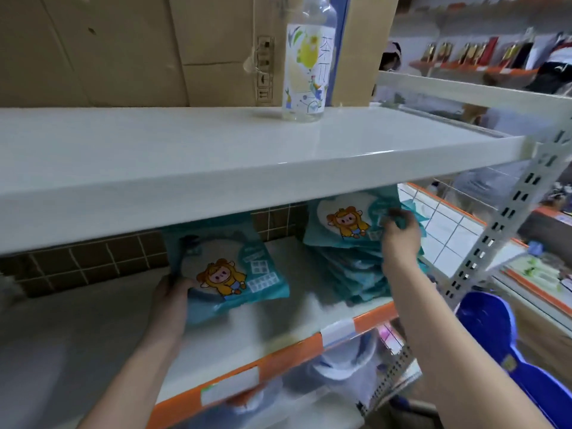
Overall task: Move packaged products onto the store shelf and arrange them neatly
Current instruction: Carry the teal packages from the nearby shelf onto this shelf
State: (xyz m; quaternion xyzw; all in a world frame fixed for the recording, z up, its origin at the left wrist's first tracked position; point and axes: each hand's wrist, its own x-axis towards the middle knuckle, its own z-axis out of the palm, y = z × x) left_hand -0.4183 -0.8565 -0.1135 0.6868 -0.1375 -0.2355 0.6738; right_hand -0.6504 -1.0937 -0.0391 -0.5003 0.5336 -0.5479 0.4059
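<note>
Glossy teal packets held flat by both hands: left one, right the stack's top.

Upper shelf board hides your teal packets' tops — lower-shelf goods too blurred to identify.

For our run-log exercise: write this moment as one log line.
left hand: holds teal packet | right hand: grips top packet of stack | bottle: upright, upper shelf
</note>
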